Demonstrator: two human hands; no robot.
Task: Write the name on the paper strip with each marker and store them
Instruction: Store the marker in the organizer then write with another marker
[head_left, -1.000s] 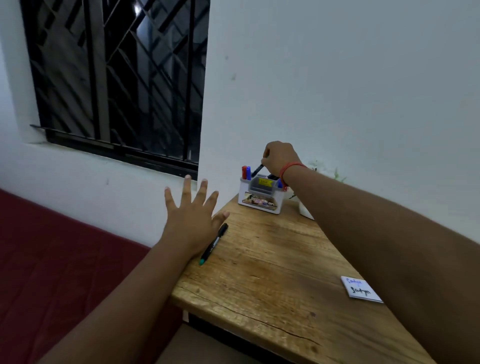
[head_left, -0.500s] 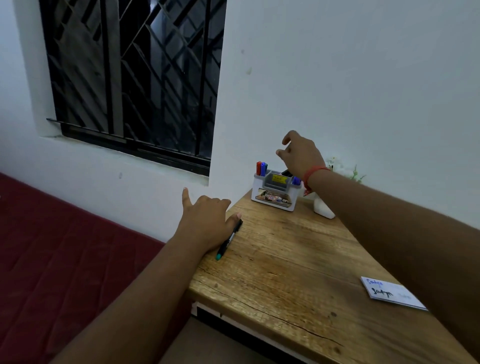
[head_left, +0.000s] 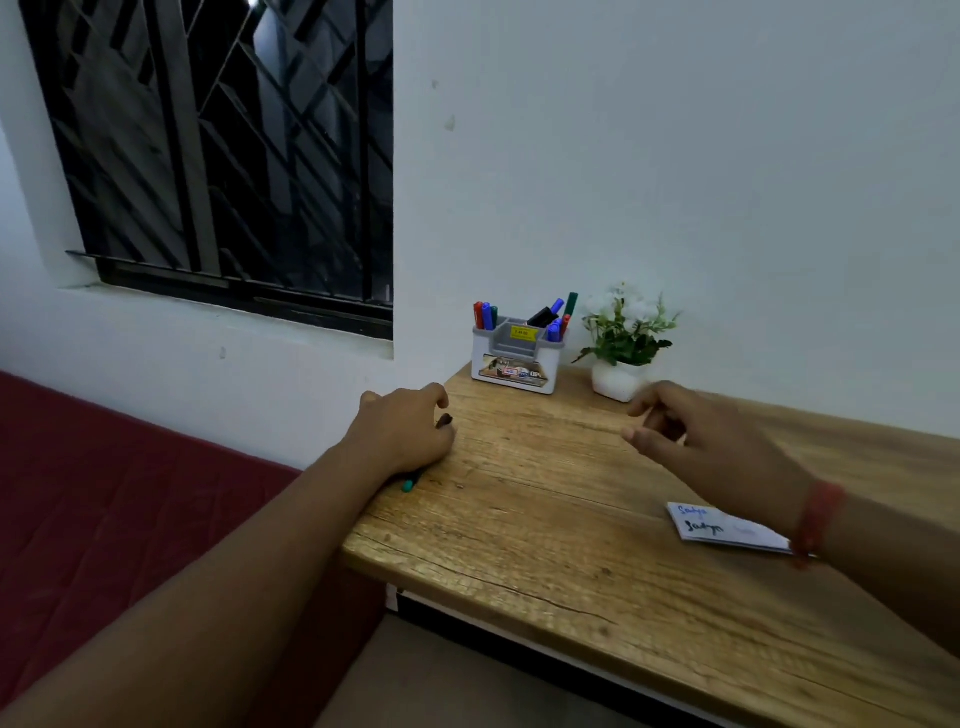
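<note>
A green-capped marker (head_left: 410, 484) lies near the left edge of the wooden desk (head_left: 545, 519), mostly covered by my left hand (head_left: 405, 434), whose fingers curl round it. My right hand (head_left: 696, 441) hovers above the desk's middle, fingers loosely curled and holding nothing. The white paper strip (head_left: 727, 530) with blue and black handwriting lies at the right, partly under my right wrist. A white marker holder (head_left: 514, 364) stands at the back by the wall with several red, blue, green and black markers (head_left: 485, 315) in it.
A small white pot with a green plant (head_left: 623, 343) stands right of the holder. A barred window (head_left: 218, 156) is set in the wall at left. A dark red mattress (head_left: 104, 493) lies below the desk's left edge.
My right hand let go of the black marker in the holder and drew back over the desk. My left hand came down and curled round the green-capped marker.
</note>
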